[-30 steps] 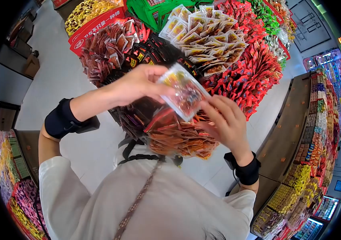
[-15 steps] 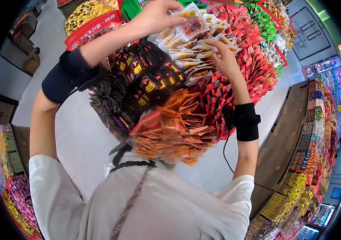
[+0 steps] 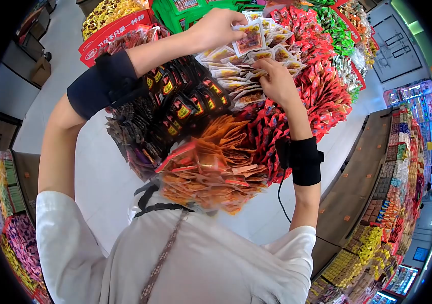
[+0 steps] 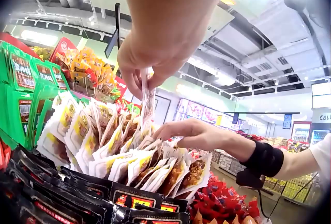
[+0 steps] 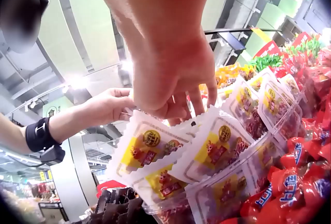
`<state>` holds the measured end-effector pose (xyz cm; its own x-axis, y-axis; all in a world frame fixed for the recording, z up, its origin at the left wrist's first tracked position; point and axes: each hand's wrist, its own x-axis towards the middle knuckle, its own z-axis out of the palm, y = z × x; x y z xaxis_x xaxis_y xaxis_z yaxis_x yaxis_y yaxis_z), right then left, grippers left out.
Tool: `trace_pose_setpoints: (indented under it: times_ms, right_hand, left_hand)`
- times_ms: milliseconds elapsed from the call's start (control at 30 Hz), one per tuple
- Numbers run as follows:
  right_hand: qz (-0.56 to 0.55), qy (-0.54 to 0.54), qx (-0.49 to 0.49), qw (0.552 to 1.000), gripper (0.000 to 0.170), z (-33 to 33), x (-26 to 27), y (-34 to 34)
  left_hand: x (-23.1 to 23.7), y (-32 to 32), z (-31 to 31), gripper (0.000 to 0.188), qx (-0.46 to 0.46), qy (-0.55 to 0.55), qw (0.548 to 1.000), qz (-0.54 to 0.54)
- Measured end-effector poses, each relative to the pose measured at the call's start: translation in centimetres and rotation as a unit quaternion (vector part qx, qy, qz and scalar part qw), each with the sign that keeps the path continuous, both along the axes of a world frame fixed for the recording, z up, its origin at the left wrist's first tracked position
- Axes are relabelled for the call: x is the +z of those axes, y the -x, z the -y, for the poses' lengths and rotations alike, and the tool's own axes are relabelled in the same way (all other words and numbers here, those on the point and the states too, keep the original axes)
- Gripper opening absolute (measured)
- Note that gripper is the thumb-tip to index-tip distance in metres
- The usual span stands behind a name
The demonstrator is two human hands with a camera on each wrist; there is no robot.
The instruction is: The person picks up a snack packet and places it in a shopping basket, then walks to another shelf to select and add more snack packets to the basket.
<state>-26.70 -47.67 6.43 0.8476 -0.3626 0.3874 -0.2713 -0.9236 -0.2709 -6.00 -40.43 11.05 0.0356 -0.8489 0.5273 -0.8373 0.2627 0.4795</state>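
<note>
High over the display, my left hand [image 3: 215, 29] pinches a flat, white-edged snack packet [image 3: 250, 38] between thumb and fingers. In the left wrist view that packet [image 4: 148, 102] hangs on edge just above a dense stand of similar packets [image 4: 111, 144]. My right hand [image 3: 279, 85] is at the near right part of this stand. Its fingers reach down among the packet tops [image 5: 214, 144], fairly straight, with the tips partly hidden in the right wrist view. A clear plastic bin wall [image 5: 243, 175] runs along the front of the packets.
Black packets [image 3: 175, 109] and orange-brown packets [image 3: 221, 162] stand nearer my body. Red wrapped sweets [image 3: 322, 91] fill the right side, and green packs [image 3: 175, 17] are behind. A red sign [image 3: 112, 35] edges the left. Long shelves of sweets [image 3: 378, 202] line the far right.
The left hand carried the packet forward from near my chest to above the white-edged packets, then slightly right and down. The right hand let go of it and moved forward onto the stand.
</note>
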Motion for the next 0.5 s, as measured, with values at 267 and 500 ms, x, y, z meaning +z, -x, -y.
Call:
trace_pose_setpoints:
  times_ms: [267, 500]
  right_hand:
    - [-0.018, 0.033, -0.016, 0.999, 0.031, -1.1, -0.3, 0.4]
    - [-0.018, 0.028, -0.018, 0.999, 0.036, -1.6, -0.4, 0.6]
  left_hand:
    - [-1.2, 1.2, 1.9, 0.028, -0.067, 0.016, 0.997, 0.046]
    - [-2.0, 2.7, 2.9, 0.023, -0.029, -0.065, 0.991, 0.113]
